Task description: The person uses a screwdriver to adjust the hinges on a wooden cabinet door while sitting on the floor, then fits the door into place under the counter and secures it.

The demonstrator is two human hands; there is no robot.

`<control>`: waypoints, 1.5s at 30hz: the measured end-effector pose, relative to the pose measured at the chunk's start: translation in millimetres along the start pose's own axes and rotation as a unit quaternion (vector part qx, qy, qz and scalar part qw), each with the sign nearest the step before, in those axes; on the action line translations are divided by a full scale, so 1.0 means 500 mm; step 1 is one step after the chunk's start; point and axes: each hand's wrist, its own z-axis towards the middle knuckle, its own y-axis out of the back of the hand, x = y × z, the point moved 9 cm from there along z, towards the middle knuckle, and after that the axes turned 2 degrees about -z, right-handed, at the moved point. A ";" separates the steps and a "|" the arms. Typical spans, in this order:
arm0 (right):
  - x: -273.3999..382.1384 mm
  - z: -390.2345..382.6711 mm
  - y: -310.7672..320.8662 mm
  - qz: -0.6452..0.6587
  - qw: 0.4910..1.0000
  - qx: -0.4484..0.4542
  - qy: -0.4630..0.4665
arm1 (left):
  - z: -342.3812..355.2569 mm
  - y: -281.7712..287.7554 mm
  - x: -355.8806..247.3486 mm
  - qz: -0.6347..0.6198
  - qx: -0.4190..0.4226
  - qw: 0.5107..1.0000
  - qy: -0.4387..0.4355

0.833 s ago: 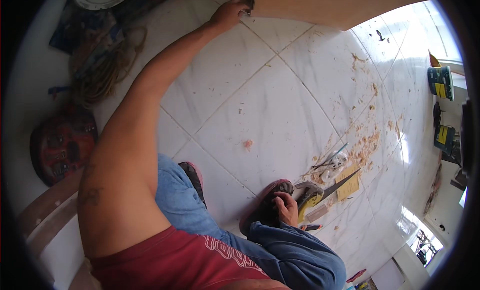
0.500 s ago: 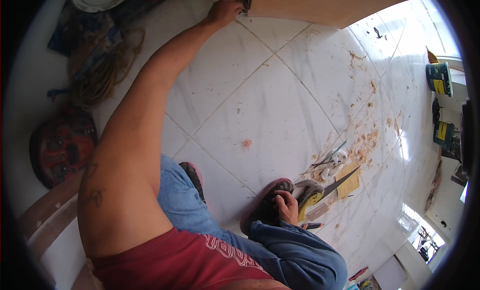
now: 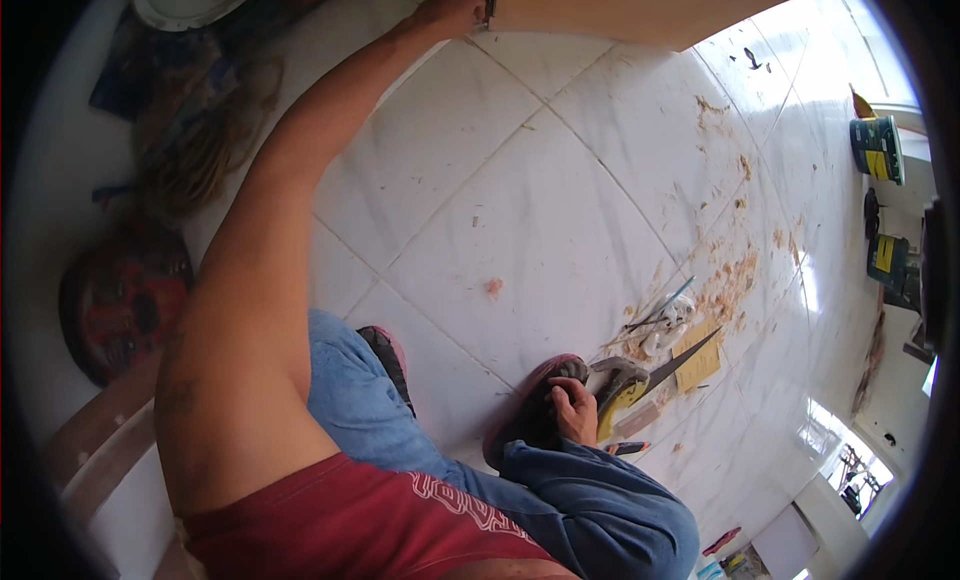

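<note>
My left arm stretches up to the far edge, where my left hand (image 3: 452, 13) is closed at the end of a light brown wooden panel (image 3: 640, 10). Its fingers are partly hidden against a small dark metal fitting (image 3: 489, 4) on the panel's edge. My right hand (image 3: 575, 412) lies over my dark shoe (image 3: 535, 415), fingers loosely bent and apart, with nothing visible in them. Just right of it, a handsaw with a yellow handle (image 3: 626, 392) rests on the floor, beside a hammer-like tool (image 3: 612, 366) that is partly covered.
Wood shavings (image 3: 735, 280) litter the white tiles (image 3: 480, 170) on the right. A yellow paper (image 3: 700, 360) lies under the saw blade. Dark green tubs (image 3: 876, 150) line the right side. Coiled rope (image 3: 200, 170) and a red-black bag (image 3: 125, 300) sit at the left.
My left hand and forearm have shifted slightly up and left, staying at the fitting. My right hand has barely moved. The whole view has shifted slightly.
</note>
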 end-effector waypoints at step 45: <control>-0.017 -0.061 0.034 -0.051 0.988 -0.122 0.080 | -0.168 -0.090 -0.283 -0.381 -0.230 0.884 -0.142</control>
